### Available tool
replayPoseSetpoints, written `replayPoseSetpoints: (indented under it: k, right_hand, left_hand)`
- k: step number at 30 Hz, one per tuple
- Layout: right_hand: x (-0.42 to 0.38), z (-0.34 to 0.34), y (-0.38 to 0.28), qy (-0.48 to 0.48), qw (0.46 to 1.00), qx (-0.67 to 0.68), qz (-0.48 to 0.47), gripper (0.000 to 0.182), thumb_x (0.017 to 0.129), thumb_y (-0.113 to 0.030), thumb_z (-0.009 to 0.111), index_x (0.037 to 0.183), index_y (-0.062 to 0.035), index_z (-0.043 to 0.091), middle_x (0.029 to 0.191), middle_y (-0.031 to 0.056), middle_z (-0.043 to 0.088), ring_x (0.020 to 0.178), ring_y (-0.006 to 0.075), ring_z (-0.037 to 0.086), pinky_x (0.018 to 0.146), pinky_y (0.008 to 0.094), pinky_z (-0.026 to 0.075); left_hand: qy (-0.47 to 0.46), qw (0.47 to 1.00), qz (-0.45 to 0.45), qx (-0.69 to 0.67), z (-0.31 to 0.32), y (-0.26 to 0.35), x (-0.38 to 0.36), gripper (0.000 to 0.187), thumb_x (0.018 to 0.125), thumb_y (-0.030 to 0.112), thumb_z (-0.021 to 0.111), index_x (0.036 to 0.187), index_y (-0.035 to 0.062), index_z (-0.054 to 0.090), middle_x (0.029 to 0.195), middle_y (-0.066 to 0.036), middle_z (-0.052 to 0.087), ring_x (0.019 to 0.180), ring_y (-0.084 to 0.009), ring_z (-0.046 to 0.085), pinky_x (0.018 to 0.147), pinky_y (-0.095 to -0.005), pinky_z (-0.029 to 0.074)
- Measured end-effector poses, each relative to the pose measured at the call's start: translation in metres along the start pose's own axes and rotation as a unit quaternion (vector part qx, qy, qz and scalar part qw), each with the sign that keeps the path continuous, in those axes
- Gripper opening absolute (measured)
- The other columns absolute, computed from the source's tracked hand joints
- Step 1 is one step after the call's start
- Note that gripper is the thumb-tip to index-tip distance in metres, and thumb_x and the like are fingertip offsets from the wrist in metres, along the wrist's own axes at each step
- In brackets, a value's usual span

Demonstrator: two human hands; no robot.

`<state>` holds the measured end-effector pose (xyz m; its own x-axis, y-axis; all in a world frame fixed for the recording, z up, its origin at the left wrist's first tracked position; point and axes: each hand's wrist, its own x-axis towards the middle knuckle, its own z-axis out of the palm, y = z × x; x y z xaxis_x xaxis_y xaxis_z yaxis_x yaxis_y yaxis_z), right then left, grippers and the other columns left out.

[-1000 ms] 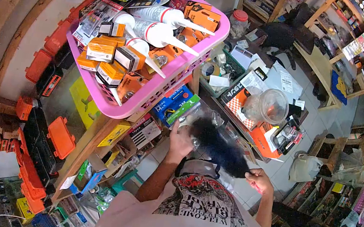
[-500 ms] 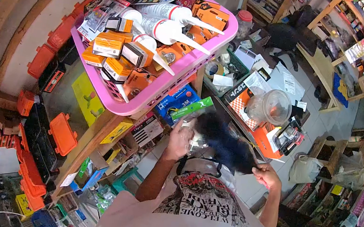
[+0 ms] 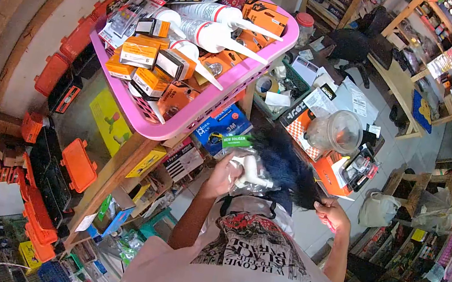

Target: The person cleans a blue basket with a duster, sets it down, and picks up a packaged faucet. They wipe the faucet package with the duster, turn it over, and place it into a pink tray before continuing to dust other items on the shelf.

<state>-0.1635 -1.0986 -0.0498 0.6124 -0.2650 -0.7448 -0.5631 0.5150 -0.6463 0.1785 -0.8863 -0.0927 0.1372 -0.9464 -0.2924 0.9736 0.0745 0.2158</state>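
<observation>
Fingers wrapped round its edge, my left hand (image 3: pixel 224 175) holds a clear plastic package (image 3: pixel 249 176) with a green label on top and a white curved fitting inside. My right hand (image 3: pixel 333 215) is closed on the end of a dark feathery duster (image 3: pixel 286 172). The duster's dark bristles spread between my hands, just beside the package. Up and to the left stands a pink basket (image 3: pixel 165 129) with white nozzle tubes, orange boxes and blister packs in it.
A blue 3M pack (image 3: pixel 222 130) hangs below the basket. To the right are a clear round tub (image 3: pixel 342 132), an orange box (image 3: pixel 331 173) and papers on a low surface. Orange cases (image 3: pixel 78 164) line the left side; a white bag (image 3: pixel 379 209) lies at the right.
The package has turned, so its white fitting and green label now face me. The duster's bristles have swung and spread. My right hand has moved slightly left.
</observation>
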Motion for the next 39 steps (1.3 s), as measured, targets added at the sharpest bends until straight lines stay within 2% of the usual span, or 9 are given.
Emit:
replayPoseSetpoints:
  k: [7,9,14,16,18,20,23,31,39]
  right_hand:
    - [0.003,0.009,0.001,0.055,0.998,-0.01,-0.01,0.034,0.099,-0.02,0.065,0.071,-0.0114,0.047,0.059,-0.0051,0.041,0.046,0.0048,0.032,0.041,0.025,0.026]
    - [0.007,0.0,0.009,0.017,0.999,-0.031,0.01,0.034,0.099,-0.019,0.065,0.071,-0.0117,0.047,0.059,-0.0051,0.041,0.046,0.0049,0.032,0.041,0.025,0.025]
    - [0.012,0.012,0.009,0.027,1.0,0.01,-0.005,0.032,0.097,-0.022,0.068,0.072,-0.0102,0.051,0.058,-0.0054,0.042,0.045,0.0049,0.036,0.04,0.0246,0.027]
    - [0.013,0.014,0.009,0.005,1.0,-0.003,0.025,0.033,0.097,-0.021,0.068,0.071,-0.0104,0.051,0.058,-0.0056,0.041,0.045,0.0049,0.035,0.041,0.0248,0.027]
    - [0.016,0.018,0.01,0.007,1.0,-0.008,-0.003,0.034,0.098,-0.021,0.066,0.071,-0.011,0.048,0.059,-0.0048,0.041,0.046,0.0056,0.034,0.041,0.0253,0.026]
    - [0.017,0.025,0.01,0.02,1.0,-0.005,-0.01,0.035,0.099,-0.021,0.065,0.071,-0.0113,0.046,0.059,-0.0043,0.04,0.046,0.006,0.034,0.041,0.0256,0.026]
    - [0.019,0.03,0.01,0.023,1.0,-0.006,0.004,0.036,0.099,-0.02,0.065,0.071,-0.0109,0.046,0.059,-0.0042,0.04,0.046,0.0062,0.034,0.041,0.0258,0.027]
    - [0.023,0.042,0.011,-0.013,0.999,-0.016,0.029,0.035,0.099,-0.019,0.065,0.07,-0.0117,0.046,0.058,-0.0046,0.041,0.046,0.0064,0.034,0.041,0.0254,0.028]
    - [0.033,0.054,0.006,-0.024,0.999,-0.042,0.016,0.035,0.099,-0.02,0.065,0.073,-0.013,0.043,0.06,-0.0064,0.036,0.047,0.006,0.031,0.042,0.0252,0.025]
  left_hand:
    - [-0.038,0.995,0.017,0.094,-0.033,-0.008,-0.004,0.042,0.104,0.045,0.046,0.118,0.0083,0.062,0.108,-0.012,0.07,0.098,-0.0236,0.068,0.089,-0.0385,0.055]
    - [-0.148,0.987,-0.031,-0.058,-0.121,-0.017,0.017,0.047,0.105,0.046,0.044,0.125,0.0066,0.059,0.114,-0.017,0.069,0.098,-0.0249,0.069,0.09,-0.038,0.055]
    - [0.103,0.993,0.04,0.049,0.012,-0.006,-0.01,0.045,0.105,0.046,0.045,0.122,0.0075,0.06,0.097,-0.012,0.069,0.09,-0.0226,0.067,0.07,-0.0402,0.059]
    - [-0.122,0.992,0.028,-0.03,-0.083,-0.016,0.01,0.049,0.105,0.045,0.044,0.132,0.0055,0.054,0.112,-0.015,0.067,0.098,-0.0255,0.067,0.077,-0.0428,0.059]
    - [-0.125,0.991,0.034,-0.037,-0.068,-0.01,0.006,0.043,0.105,0.04,0.044,0.129,0.0054,0.055,0.112,-0.014,0.065,0.096,-0.0244,0.065,0.079,-0.0417,0.057]
    - [0.094,0.994,0.056,0.024,-0.014,-0.006,-0.012,0.029,0.105,0.03,0.047,0.113,0.0073,0.063,0.097,-0.007,0.065,0.084,-0.0192,0.061,0.074,-0.0372,0.053]
    - [0.125,0.988,0.061,0.065,0.007,-0.009,-0.013,0.019,0.1,0.021,0.052,0.101,0.0061,0.064,0.092,-0.007,0.065,0.085,-0.0207,0.062,0.074,-0.0368,0.052]
    - [-0.001,0.998,0.044,0.04,-0.128,-0.028,-0.001,0.018,0.09,0.012,0.058,0.103,0.0022,0.066,0.098,-0.009,0.069,0.09,-0.0205,0.064,0.086,-0.0372,0.051]
    - [0.006,0.999,0.006,0.034,-0.117,-0.025,-0.013,0.015,0.088,0.008,0.059,0.1,0.0018,0.065,0.094,-0.007,0.067,0.09,-0.0184,0.062,0.085,-0.0324,0.05]
